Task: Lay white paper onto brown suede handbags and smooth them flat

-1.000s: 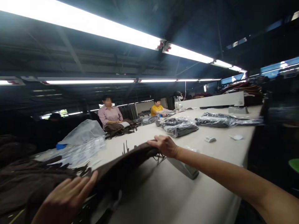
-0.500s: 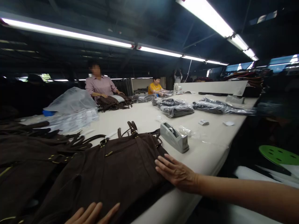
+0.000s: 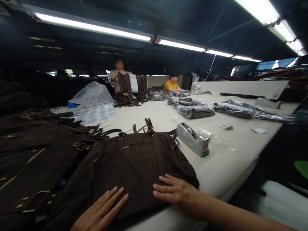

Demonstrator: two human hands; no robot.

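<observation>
Left hand (image 3: 102, 210) and right hand (image 3: 175, 192) lie spread flat, palms down, on the brown bag (image 3: 130, 163)

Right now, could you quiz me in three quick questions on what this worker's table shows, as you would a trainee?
1. True or false: both hands lie flat on the brown bag.
2. Which thing stands just right of that bag? A) scissors B) grey tape dispenser C) cup
3. Fill in: further up the table lie dark goods packed in clear ____ bags.

Key
1. True: the left hand and right hand press open-palmed on the bag's near edge.
2. B, the tape dispenser on the table.
3. plastic: see the wrapped bundles.
</observation>
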